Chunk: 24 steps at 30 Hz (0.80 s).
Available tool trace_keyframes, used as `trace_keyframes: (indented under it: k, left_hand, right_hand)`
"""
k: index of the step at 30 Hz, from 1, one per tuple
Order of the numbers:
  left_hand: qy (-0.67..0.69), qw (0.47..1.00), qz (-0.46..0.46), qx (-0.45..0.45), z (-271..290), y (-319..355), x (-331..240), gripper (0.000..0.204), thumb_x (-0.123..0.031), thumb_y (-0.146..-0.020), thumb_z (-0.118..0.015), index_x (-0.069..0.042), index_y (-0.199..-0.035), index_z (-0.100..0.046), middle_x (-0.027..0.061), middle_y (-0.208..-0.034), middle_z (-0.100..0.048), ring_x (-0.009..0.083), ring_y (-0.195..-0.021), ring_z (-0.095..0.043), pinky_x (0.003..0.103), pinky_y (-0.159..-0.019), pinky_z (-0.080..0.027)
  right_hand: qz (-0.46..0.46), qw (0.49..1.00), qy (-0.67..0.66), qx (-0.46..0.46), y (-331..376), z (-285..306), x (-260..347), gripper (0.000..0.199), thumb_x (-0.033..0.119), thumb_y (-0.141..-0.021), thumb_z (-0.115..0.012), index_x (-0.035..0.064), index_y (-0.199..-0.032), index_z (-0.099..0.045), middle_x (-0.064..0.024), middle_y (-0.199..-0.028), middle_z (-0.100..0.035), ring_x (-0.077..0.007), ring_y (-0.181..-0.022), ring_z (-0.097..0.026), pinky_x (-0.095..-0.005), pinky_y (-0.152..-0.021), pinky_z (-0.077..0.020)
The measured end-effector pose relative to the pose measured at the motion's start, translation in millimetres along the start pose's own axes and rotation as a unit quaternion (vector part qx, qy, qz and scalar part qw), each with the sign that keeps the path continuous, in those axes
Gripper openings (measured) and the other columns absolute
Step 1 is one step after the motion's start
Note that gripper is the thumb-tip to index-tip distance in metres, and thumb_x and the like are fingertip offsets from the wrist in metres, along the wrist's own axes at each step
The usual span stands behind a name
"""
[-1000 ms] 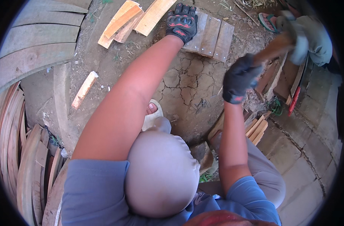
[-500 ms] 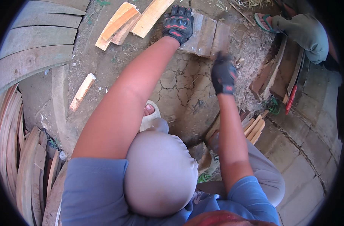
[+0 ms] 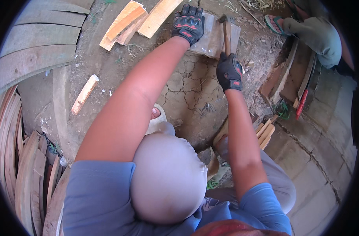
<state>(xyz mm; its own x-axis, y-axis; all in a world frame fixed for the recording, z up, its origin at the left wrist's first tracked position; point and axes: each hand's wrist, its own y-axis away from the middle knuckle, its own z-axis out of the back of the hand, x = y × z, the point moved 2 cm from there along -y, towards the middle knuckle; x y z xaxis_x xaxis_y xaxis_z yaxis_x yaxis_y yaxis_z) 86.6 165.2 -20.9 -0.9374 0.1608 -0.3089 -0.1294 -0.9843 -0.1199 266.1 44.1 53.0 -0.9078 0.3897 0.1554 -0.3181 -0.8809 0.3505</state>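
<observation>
My left hand (image 3: pixel 188 25), in a black glove with red trim, presses flat on the left side of a low piece made of wooden boards (image 3: pixel 209 33), fingers stretched away from me. My right hand (image 3: pixel 229 72), gloved alike, is closed round the wooden handle of a hammer (image 3: pixel 227 34). The hammer's dark head is over the boards' far right part; whether it touches them I cannot tell. Small shiny nail heads show along the boards' near edge. On the cracked dirt nearer me lies a small heap of loose nails (image 3: pixel 207 109).
Pale wood offcuts (image 3: pixel 122 25) lie left of my left hand, and a single short strip (image 3: pixel 85 94) is nearer. Long planks (image 3: pixel 30 177) are stacked at lower left. On the right are leaning boards (image 3: pixel 293 74), a red-handled tool (image 3: pixel 302 104) and another person's sandaled foot (image 3: pixel 274 24).
The hammer, blurred before, is now sharp with its head over the boards. My right hand has shifted slightly left and nearer me. My left hand stays on the boards.
</observation>
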Motion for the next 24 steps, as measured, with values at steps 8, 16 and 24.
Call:
trace_keyframes:
  k: [8, 16, 24]
  left_hand:
    - [-0.018, 0.999, -0.002, -0.041, -3.8, 3.5, 26.8, 0.050, -0.038, -0.107, -0.044, -0.013, -0.148, -0.059, 0.0135, -0.154, -0.056, 0.0362, -0.149, -0.045, 0.055, -0.120, -0.038]
    - [0.004, 0.999, -0.005, -0.046, -0.7, -3.4, 12.3, 0.050, -0.038, -0.107, -0.044, -0.013, -0.148, -0.058, 0.0144, -0.156, -0.054, 0.0368, -0.149, -0.045, 0.054, -0.120, -0.037]
    - [0.008, 1.000, 0.022, -0.018, 4.5, -2.4, 16.9, 0.050, -0.038, -0.106, -0.044, -0.012, -0.146, -0.059, 0.0154, -0.151, -0.056, 0.0375, -0.147, -0.046, 0.055, -0.117, -0.041]
  right_hand:
    - [0.160, 0.919, -0.257, -0.251, 44.8, 145.5, 58.9, 0.044, 0.042, -0.112, -0.048, -0.0009, -0.114, -0.054, -0.0181, -0.074, -0.059, -0.0409, -0.070, -0.062, -0.0448, -0.065, -0.0492]
    - [0.023, 0.999, -0.028, -0.011, 2.2, 46.2, 22.3, 0.053, 0.049, -0.108, -0.047, 0.0008, -0.109, -0.068, -0.0317, -0.103, -0.073, -0.0533, -0.103, -0.069, -0.0588, -0.092, -0.0541]
    - [0.129, 0.882, -0.327, -0.313, 59.8, 174.7, 75.8, 0.045, 0.045, -0.108, -0.056, 0.0013, -0.104, -0.064, -0.0081, -0.067, -0.060, -0.0249, -0.065, -0.062, -0.0378, -0.059, -0.0474]
